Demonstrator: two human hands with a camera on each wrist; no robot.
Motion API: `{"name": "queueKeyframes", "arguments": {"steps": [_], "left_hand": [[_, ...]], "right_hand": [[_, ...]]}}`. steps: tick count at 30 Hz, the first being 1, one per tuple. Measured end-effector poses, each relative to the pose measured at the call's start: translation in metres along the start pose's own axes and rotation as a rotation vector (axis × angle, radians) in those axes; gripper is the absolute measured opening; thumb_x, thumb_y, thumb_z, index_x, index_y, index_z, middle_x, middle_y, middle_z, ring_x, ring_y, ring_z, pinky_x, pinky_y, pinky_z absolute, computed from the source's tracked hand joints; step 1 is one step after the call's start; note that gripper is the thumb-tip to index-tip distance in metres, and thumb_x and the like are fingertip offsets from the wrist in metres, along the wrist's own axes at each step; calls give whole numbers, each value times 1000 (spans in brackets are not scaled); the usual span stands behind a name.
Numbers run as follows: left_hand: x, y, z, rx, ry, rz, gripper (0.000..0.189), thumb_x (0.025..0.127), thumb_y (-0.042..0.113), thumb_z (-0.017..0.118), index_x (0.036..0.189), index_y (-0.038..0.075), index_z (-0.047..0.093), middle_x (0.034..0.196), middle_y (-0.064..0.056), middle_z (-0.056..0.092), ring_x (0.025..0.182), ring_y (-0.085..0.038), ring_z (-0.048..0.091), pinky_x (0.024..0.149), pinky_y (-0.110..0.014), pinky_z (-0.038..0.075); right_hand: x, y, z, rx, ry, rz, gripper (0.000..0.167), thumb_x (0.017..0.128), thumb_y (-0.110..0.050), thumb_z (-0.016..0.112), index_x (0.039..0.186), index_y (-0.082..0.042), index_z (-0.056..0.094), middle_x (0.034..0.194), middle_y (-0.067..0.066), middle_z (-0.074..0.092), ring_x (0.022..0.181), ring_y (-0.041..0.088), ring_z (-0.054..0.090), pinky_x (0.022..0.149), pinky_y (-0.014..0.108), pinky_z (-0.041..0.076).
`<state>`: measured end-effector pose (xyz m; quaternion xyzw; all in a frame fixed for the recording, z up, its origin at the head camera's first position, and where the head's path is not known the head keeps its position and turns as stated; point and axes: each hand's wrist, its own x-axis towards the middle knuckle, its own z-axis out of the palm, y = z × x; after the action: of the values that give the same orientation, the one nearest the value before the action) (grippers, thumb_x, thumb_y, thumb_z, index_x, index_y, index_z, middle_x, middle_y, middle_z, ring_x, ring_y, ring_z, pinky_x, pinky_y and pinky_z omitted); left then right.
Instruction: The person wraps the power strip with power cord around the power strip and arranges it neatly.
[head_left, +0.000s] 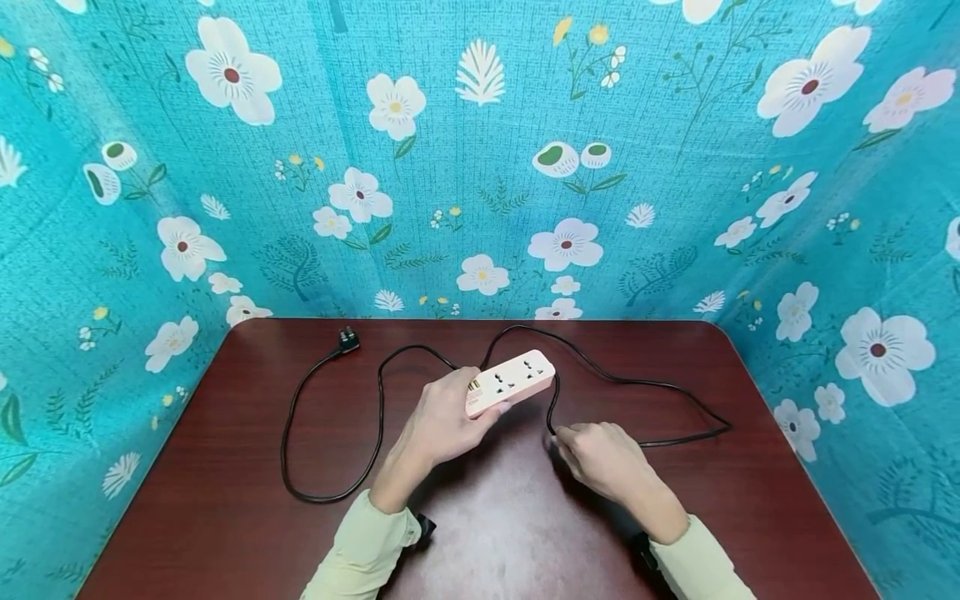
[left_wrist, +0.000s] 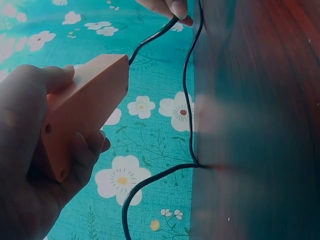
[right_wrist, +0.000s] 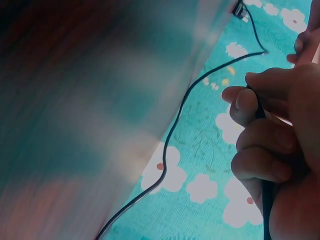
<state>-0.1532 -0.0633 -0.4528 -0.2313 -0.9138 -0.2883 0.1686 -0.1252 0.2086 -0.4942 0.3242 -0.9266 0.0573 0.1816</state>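
My left hand (head_left: 448, 418) grips a white power strip (head_left: 517, 377) by its near end, thumb on one side and fingers on the other. The strip is tilted, its sockets facing up and its far end pointing right. In the left wrist view the strip (left_wrist: 92, 95) shows its plain side and underside. A black cord (head_left: 553, 400) leaves the far end and runs down to my right hand (head_left: 606, 460), which pinches it between thumb and forefinger. In the right wrist view, curled fingers (right_wrist: 265, 155) wrap the cord. Part of the strip is hidden under my left hand.
More of the black cord (head_left: 660, 383) loops over the dark red-brown table (head_left: 187, 467) on the right and behind the strip. Another loop on the left ends in a black plug (head_left: 348, 340) near the back edge. A blue flowered cloth (head_left: 420, 208) surrounds the table.
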Motion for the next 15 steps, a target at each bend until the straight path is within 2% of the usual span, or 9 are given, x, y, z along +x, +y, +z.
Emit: {"name": "queueKeyframes", "arguments": {"steps": [4,7,11,15], "left_hand": [[-1,1,2,33,0,24,48,87,42,82,113,4,66,90,-4,69,74,-14,63,65,-28,54],[-1,1,3,49,-6,44,48,87,42,83,111,4,66,87,-4,68,72,-13,61,63,-27,52],[-2,3,7,73,-25,63,45,86,43,83,105,6,65,82,-1,65,68,-10,57,59,-23,47],[-4,5,10,104,-53,96,46,86,46,84,103,8,65,79,3,63,64,-8,54,55,-20,44]], "right_hand": [[4,-7,1,28,-16,-16,32,91,-18,80,72,-19,55,56,-8,50,47,11,55,44,31,42],[6,-10,0,76,-43,-23,37,91,-17,80,69,-21,51,55,-11,46,47,8,52,44,30,40],[9,-15,-4,119,-103,-38,42,90,-17,81,66,-22,47,55,-12,42,47,4,45,44,28,36],[13,-19,-10,140,-188,-65,39,91,-18,79,65,-22,51,55,-11,45,47,3,44,43,27,35]]}}
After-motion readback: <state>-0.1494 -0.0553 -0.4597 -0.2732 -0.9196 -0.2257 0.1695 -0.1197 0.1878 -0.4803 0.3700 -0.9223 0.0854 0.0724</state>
